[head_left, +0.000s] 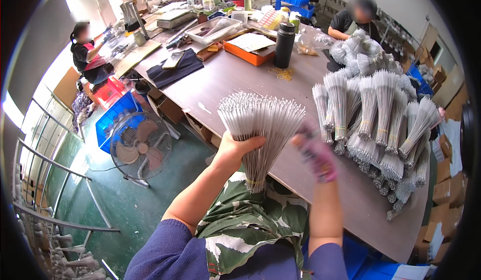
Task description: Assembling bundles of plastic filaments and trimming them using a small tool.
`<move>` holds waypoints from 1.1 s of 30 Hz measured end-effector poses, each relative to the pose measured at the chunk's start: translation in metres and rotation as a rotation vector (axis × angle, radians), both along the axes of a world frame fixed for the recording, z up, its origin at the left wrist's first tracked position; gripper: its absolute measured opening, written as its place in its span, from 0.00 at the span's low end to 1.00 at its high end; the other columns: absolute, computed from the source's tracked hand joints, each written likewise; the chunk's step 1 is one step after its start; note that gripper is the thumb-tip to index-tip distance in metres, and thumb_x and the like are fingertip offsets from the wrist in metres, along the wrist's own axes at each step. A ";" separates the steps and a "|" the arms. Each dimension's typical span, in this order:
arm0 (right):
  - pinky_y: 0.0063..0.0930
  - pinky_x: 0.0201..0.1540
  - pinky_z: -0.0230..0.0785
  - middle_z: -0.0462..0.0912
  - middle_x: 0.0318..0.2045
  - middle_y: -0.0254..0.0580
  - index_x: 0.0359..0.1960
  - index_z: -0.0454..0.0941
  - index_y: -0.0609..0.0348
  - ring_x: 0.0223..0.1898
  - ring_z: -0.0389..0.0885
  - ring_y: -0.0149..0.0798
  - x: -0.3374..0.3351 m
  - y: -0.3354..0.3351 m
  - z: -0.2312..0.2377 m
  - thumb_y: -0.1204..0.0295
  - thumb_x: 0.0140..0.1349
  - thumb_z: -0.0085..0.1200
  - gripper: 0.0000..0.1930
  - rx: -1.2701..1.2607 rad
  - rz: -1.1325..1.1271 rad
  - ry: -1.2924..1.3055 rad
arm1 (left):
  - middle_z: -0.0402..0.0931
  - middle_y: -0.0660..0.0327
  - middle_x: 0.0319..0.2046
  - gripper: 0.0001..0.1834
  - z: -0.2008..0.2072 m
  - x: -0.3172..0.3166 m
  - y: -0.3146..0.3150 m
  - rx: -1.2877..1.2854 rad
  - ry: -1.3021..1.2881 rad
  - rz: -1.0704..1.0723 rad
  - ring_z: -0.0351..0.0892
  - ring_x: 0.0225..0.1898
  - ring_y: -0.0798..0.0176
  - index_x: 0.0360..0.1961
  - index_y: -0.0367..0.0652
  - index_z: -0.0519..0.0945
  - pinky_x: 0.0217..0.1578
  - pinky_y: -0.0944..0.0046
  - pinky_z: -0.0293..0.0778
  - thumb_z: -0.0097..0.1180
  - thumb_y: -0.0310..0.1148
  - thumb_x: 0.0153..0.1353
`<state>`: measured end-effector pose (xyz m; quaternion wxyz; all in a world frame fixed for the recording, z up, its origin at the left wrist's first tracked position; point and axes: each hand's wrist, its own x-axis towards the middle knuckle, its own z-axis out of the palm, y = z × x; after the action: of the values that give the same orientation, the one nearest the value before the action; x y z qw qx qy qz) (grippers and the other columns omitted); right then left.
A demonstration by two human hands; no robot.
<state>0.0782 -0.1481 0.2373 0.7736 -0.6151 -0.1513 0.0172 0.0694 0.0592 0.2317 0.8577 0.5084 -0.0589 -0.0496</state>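
My left hand (238, 149) is bare and closed round a thick bundle of thin wire brushes (260, 117). Their white bristled ends fan out at the top, and the grey wire stems narrow downward to a yellowish band near my lap. To the right of the bundle is my right hand (316, 152), in a patterned pink and purple glove with some fingertips bare. It is smeared by motion, so its fingers and anything in them are unclear. Further right, a pile of similar banded brush bundles (373, 114) lies stacked on the brown table (225, 97).
On the table stand a black bottle (284, 44), an orange tray (250, 57) with papers, yellow rubber bands (281, 73) and a dark cloth (175, 69). A floor fan (143, 147) and blue crate (117, 117) are at left. Other people (358, 17) sit round the table.
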 end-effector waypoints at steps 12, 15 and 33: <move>0.20 0.34 0.71 0.81 0.29 0.34 0.36 0.78 0.62 0.30 0.78 0.26 -0.005 0.062 -0.035 0.77 0.50 0.65 0.12 0.129 -0.378 0.226 | 0.79 0.60 0.33 0.15 -0.018 0.010 0.015 -0.017 -0.011 0.137 0.78 0.35 0.65 0.39 0.35 0.77 0.39 0.65 0.73 0.60 0.18 0.48; 0.20 0.36 0.72 0.81 0.29 0.34 0.37 0.78 0.62 0.30 0.78 0.27 -0.010 0.068 -0.038 0.78 0.50 0.65 0.12 0.151 -0.310 0.160 | 0.78 0.61 0.33 0.15 -0.021 0.006 0.016 -0.023 0.014 0.152 0.78 0.35 0.65 0.40 0.35 0.77 0.39 0.65 0.73 0.59 0.17 0.48; 0.20 0.35 0.70 0.81 0.32 0.33 0.40 0.77 0.63 0.32 0.78 0.25 -0.017 0.107 -0.039 0.77 0.53 0.62 0.13 0.030 -0.051 0.201 | 0.78 0.65 0.32 0.10 -0.032 -0.024 0.048 0.021 -0.046 0.392 0.75 0.34 0.72 0.37 0.38 0.76 0.36 0.69 0.71 0.62 0.25 0.55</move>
<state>0.0615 -0.0414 0.1983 0.7943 -0.6022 -0.0575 0.0569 0.0451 0.1067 0.1992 0.8441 0.5198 0.0222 0.1297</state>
